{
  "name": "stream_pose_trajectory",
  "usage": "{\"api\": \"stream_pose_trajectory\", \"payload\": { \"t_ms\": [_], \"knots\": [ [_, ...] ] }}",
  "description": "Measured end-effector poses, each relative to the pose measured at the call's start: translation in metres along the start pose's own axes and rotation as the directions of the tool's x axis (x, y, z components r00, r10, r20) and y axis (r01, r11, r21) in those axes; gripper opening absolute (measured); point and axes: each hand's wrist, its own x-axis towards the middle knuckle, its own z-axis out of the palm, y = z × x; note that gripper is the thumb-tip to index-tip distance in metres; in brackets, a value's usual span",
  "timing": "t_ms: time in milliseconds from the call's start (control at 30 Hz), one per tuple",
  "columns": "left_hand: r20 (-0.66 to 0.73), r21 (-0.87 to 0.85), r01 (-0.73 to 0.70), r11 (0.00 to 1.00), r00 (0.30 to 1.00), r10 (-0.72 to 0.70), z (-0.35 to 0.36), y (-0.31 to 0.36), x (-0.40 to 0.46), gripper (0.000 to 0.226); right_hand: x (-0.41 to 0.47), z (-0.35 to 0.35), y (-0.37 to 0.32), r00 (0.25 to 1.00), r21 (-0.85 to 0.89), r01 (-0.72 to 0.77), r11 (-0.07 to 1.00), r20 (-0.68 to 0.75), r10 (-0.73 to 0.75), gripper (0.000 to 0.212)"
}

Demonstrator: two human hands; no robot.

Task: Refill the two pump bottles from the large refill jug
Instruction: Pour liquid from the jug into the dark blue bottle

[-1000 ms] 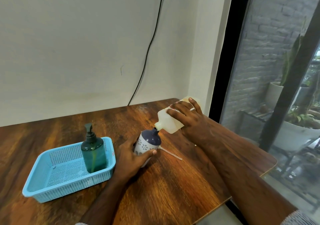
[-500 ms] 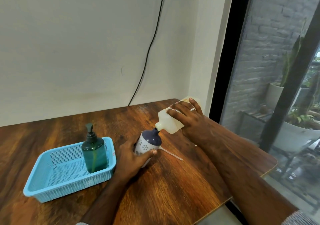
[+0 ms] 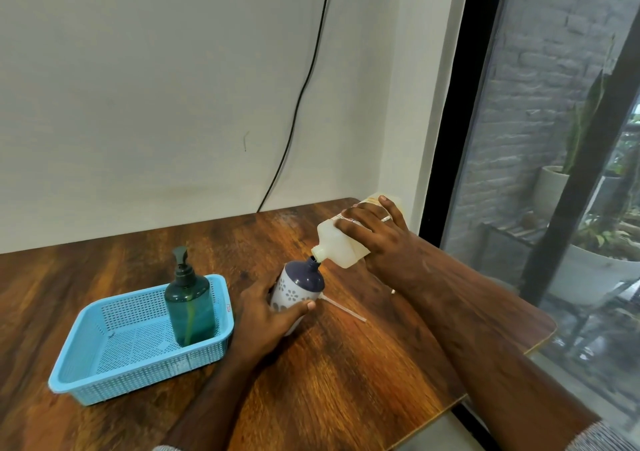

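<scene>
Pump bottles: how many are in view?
2. The green bottle stands in the blue basket; the floral bottle, pump removed, is held by the left hand.

Looks like a home corner: wooden surface (image 3: 346, 364) against a plain pale wall (image 3: 156, 86) with a black cable (image 3: 304, 83) hanging down, a tall dark-framed window (image 3: 450, 104) on the right, potted plants (image 3: 588, 263) and grey brick wall (image 3: 540, 52) outside.
</scene>
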Motion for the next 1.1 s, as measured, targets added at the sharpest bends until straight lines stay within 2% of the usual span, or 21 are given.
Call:
{"api": "stream_pose_trajectory", "payload": {
  "t_ms": [300, 500, 1100],
  "knots": [
    [0.002, 0.016, -0.001, 1.0, 1.0, 0.001, -0.0013, 0.0029, 0.0003, 0.078, 0.0004, -0.0016, 0.0001, 1.0, -0.006, 0.008, 1.0, 0.012, -0.008, 0.09],
    [0.009, -0.009, -0.011, 1.0, 1.0, 0.011, -0.0015, 0.005, -0.0002, 0.069, 0.0014, -0.0023, 0.0004, 1.0, -0.011, 0.009, 1.0, 0.012, -0.009, 0.089],
    [0.001, -0.005, -0.005, 1.0, 1.0, 0.005, -0.0004, 0.0009, -0.0001, 0.074, 0.0016, -0.0017, 0.0011, 1.0, -0.018, 0.016, 1.0, 0.008, -0.016, 0.089]
  ]
}}
